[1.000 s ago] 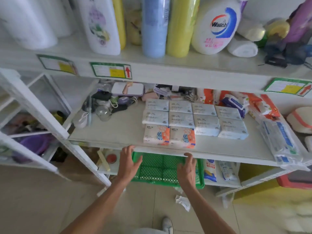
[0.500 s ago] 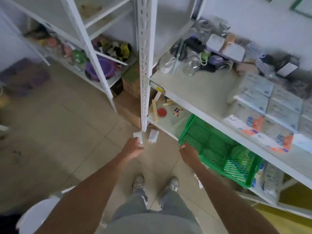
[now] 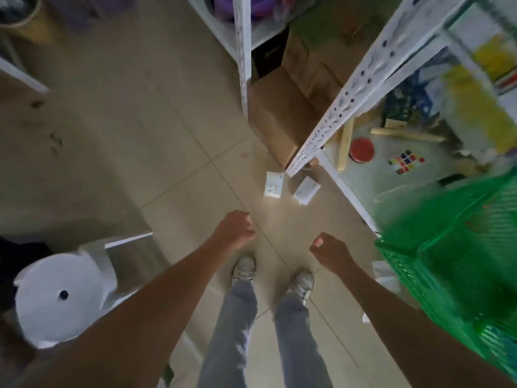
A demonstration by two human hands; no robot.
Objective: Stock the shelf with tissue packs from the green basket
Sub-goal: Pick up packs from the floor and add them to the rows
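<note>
Two small white tissue packs lie on the tiled floor by the shelf's foot: one [image 3: 273,184] flat, the other [image 3: 306,190] just to its right. The green mesh basket [image 3: 458,256] sits at the right on the low shelf, blurred, its contents not visible. My left hand [image 3: 234,230] hovers over the floor with fingers curled shut and nothing in it. My right hand [image 3: 330,252] is also curled into a loose fist, holding nothing, left of the basket. Both hands are short of the packs on the floor.
A white perforated shelf post [image 3: 361,77] slants down to the floor near the packs. Cardboard boxes [image 3: 279,116] stand behind it. A red lid [image 3: 361,150] and wooden sticks lie on the low shelf. A white round stool [image 3: 60,295] is at lower left. My feet [image 3: 272,273] stand below.
The view has swung down from the stocked shelf to the floor. Both hands left the basket's rim, drew back toward my body and closed into fists.
</note>
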